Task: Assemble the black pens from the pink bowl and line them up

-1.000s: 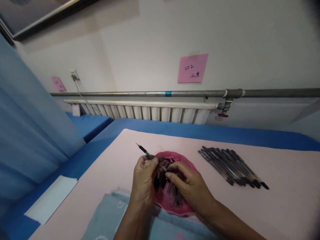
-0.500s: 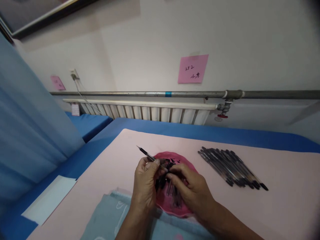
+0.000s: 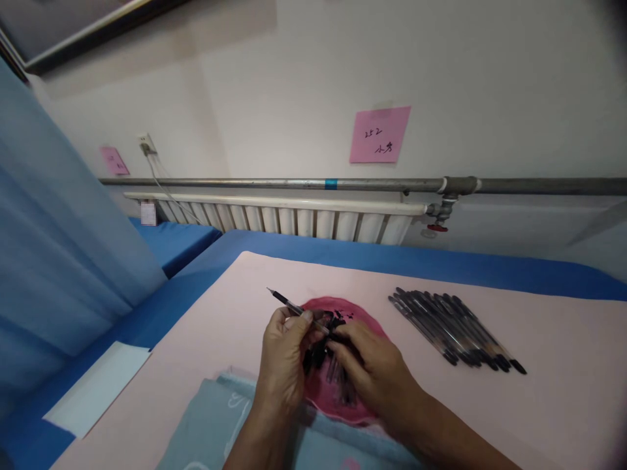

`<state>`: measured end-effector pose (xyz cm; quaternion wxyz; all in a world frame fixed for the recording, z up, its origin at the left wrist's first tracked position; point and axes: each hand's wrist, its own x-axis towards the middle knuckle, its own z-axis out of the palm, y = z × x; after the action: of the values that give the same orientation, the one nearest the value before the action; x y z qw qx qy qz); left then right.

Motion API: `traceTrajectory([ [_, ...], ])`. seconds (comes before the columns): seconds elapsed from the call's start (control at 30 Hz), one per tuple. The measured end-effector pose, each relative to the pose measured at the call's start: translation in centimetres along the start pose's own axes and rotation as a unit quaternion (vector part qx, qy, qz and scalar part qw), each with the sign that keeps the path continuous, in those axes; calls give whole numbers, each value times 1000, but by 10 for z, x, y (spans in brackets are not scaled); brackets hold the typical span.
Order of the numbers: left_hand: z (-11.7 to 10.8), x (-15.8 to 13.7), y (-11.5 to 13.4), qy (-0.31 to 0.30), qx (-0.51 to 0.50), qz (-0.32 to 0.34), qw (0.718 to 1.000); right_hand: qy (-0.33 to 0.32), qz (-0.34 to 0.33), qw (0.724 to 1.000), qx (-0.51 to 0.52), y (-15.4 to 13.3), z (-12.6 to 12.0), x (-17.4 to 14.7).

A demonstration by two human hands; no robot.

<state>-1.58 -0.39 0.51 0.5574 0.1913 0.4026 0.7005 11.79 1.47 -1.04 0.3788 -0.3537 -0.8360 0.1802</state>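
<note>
A clear-barrelled pen (image 3: 294,307) with a black grip is pinched in my left hand (image 3: 287,356), its bare tip pointing up and to the left. At the pen's back end, the thumb and fingers of my right hand (image 3: 375,365) are closed round a small dark end piece, mostly hidden by the fingertips. Both hands are over a pink scalloped plate (image 3: 362,307). Small black pen parts (image 3: 318,356) and clear tubes (image 3: 345,386) lie on it, partly covered by my hands.
Several capped pens (image 3: 455,329) lie in a slanted row to the right on the pink sheet (image 3: 553,405). A teal cloth (image 3: 210,418) is at the near edge, a white paper (image 3: 100,388) at left. Behind the blue table edge (image 3: 304,243) runs a radiator (image 3: 284,215).
The right fingers have shifted very slightly at the pen's back end, where a dark piece now shows more. The left hand keeps its hold on the pen.
</note>
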Motion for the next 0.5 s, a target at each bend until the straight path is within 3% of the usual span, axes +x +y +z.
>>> traceTrajectory([
  [0.1,0,0,-2,1,2,2,1000,-23,-48,998,-30,1,0,0],
  [0.33,-2,0,-4,-5,10,-2,1000,-6,-49,997,-56,5,1,-1],
  [0.5,-2,0,-4,-2,19,-6,1000,-30,-69,996,-54,5,1,-1],
])
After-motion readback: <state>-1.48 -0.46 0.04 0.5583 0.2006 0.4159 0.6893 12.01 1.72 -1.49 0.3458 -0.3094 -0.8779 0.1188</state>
